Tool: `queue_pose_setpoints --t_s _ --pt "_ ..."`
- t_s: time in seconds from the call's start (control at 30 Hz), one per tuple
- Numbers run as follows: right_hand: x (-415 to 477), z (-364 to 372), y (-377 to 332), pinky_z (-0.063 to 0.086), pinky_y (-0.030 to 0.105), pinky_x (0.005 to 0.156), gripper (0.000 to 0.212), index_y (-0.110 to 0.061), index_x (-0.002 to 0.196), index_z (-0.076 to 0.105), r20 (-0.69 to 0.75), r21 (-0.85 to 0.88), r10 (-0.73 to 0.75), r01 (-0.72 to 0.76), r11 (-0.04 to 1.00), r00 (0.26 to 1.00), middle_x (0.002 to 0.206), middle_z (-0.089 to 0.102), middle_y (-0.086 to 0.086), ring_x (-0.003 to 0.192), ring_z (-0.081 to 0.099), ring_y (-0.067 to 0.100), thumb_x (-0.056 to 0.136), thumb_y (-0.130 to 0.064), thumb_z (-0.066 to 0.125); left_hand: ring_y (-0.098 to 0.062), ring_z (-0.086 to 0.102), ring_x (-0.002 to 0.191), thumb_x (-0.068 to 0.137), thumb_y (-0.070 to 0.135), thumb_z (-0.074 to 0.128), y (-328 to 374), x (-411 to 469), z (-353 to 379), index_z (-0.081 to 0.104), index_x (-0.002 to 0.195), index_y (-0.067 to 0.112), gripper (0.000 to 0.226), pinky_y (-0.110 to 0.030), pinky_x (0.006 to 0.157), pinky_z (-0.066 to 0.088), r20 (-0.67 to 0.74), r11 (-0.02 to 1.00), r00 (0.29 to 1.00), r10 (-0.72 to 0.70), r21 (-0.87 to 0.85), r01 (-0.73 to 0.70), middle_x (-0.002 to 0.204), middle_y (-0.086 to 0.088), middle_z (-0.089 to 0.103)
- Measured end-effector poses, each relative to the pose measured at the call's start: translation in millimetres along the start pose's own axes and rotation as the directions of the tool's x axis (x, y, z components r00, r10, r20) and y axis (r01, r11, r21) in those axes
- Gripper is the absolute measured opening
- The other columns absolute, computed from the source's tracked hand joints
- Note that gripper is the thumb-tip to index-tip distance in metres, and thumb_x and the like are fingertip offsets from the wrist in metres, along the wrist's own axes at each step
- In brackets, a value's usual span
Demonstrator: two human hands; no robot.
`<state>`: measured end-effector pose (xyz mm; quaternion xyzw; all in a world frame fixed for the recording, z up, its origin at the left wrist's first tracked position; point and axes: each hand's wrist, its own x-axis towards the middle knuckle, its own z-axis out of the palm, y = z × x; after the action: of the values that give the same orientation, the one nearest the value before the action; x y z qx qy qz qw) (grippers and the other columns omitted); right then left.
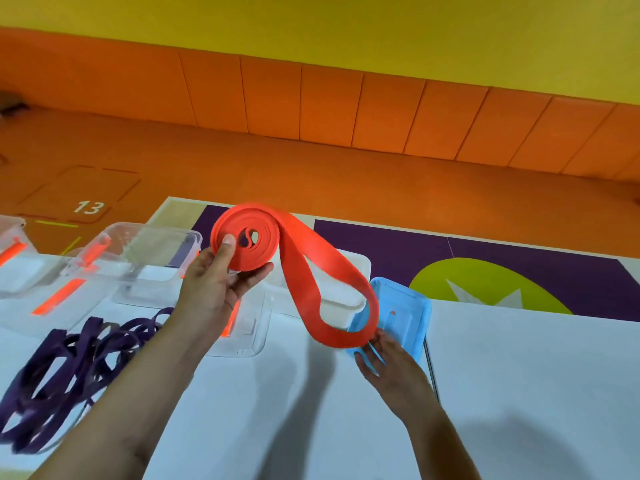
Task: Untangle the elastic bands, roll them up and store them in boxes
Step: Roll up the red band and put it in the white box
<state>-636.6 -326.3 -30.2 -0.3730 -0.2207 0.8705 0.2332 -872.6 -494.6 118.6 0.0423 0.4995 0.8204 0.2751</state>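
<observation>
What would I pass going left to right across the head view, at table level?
purple bands → clear box → left hand → orange band → blue lid

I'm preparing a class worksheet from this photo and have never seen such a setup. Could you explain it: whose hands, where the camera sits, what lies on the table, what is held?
There is no machine here: a person works with bare hands. The single picture comes from a wide-angle camera worn on their head, looking forward and down, so the arms enter from the bottom. The left hand pinches a partly rolled red band between thumb and fingers. Its loose loop hangs to the right, where the right hand, fingers straight, touches its lower end. On the white table lie tangled purple bands, clear boxes with orange latches, a white box and a blue lid.
</observation>
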Motion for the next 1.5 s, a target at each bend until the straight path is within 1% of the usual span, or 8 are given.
queue_pose_setpoints --t_s 0.17,0.27,0.4,0.87,1.0,1.27,1.4,1.5 --pt "-4.5 -0.3 6.8 0.055 0.048 0.097 0.018 0.001 0.113 0.067 -0.025 -0.266 -0.004 -0.003 0.964 1.0 0.1 0.071 0.017 0.108 0.072 0.033 0.1 -0.008 0.058 -0.035 0.071 0.11 0.101 0.025 0.058 11.9 9.4 -10.5 0.049 0.139 -0.004 0.048 -0.041 0.08 0.063 0.018 0.996 0.997 0.079 0.035 -0.08 0.12 -0.014 0.072" --pt "-1.4 16.9 11.6 0.056 0.047 0.096 0.02 0.002 0.113 0.069 -0.013 -0.352 0.03 -0.032 0.935 0.999 0.1 0.071 0.018 0.1 0.073 0.032 0.101 -0.009 0.057 -0.032 0.071 0.102 0.098 0.031 0.063 16.5 8.8 -16.8 0.053 0.13 0.0 0.045 -0.058 0.09 0.058 0.081 0.943 0.986 0.147 0.29 -0.164 0.111 -0.012 0.072" --pt "6.3 28.0 18.8 0.056 0.047 0.096 0.022 0.0 0.114 0.07 -0.049 -0.369 0.062 -0.076 0.926 0.997 0.095 0.072 0.017 0.095 0.073 0.032 0.1 -0.013 0.059 -0.025 0.073 0.099 0.093 0.024 0.067 16.6 0.2 -15.2 0.056 0.119 0.003 0.035 -0.037 0.068 0.064 0.201 0.836 0.969 0.143 0.5 -0.227 0.111 -0.009 0.067" --pt "15.2 6.8 56.4 0.055 0.063 0.092 0.053 -0.011 0.13 0.06 -0.128 -0.441 0.468 -0.473 0.763 0.875 0.128 0.059 0.024 0.117 0.065 0.041 0.094 -0.05 0.068 -0.021 0.072 0.096 0.088 0.042 0.074 33.3 -13.4 -18.3 0.065 0.112 0.018 0.035 -0.043 0.065 0.064 0.325 0.725 0.945 0.036 0.642 -0.249 0.106 -0.007 0.07" --pt "23.0 -3.4 57.6 0.053 0.062 0.098 0.049 -0.007 0.129 0.061 -0.113 -0.189 0.351 -0.367 0.911 0.93 0.127 0.066 0.026 0.113 0.069 0.041 0.098 -0.044 0.065 -0.022 0.073 0.094 0.087 0.033 0.066 34.0 -17.7 -14.6 0.065 0.11 0.016 0.029 -0.042 0.063 0.063 0.402 0.746 0.915 -0.022 0.616 -0.253 0.095 0.004 0.074" --pt "26.7 17.9 67.2 0.051 0.044 0.105 0.047 -0.03 0.134 0.045 -0.114 -0.676 0.229 -0.245 0.696 0.967 0.123 0.07 0.002 0.115 0.066 0.02 0.093 -0.02 0.067 -0.02 0.073 0.095 0.086 0.035 0.067 30.5 -20.8 -9.9 0.066 0.114 0.02 0.031 -0.041 0.063 0.064 0.46 0.711 0.885 -0.07 0.645 -0.279 0.099 0.005 0.075" --pt "31.2 19.1 70.5 0.056 0.022 0.061 0.015 -0.011 0.108 0.069 -0.239 -0.576 0.042 -0.176 0.799 0.97 0.095 0.072 0.009 0.076 0.066 0.019 0.095 -0.017 0.064 -0.023 0.074 0.095 0.091 0.035 0.072 31.8 -18.7 -12.1 0.068 0.114 0.02 0.028 -0.041 0.064 0.063 0.456 0.75 0.888 -0.063 0.608 -0.259 0.101 -0.001 0.074" --pt "27.4 9.3 59.3 0.057 0.029 0.067 0.018 -0.005 0.112 0.072 -0.133 -0.514 0.003 -0.072 0.855 0.991 0.097 0.073 0.008 0.082 0.069 0.022 0.102 -0.012 0.06 -0.024 0.074 0.095 0.088 0.033 0.066 32.7 -16.1 -15.3 0.068 0.114 0.019 0.03 -0.041 0.064 0.063 0.435 0.748 0.899 -0.052 0.613 -0.253 0.101 -0.001 0.074"
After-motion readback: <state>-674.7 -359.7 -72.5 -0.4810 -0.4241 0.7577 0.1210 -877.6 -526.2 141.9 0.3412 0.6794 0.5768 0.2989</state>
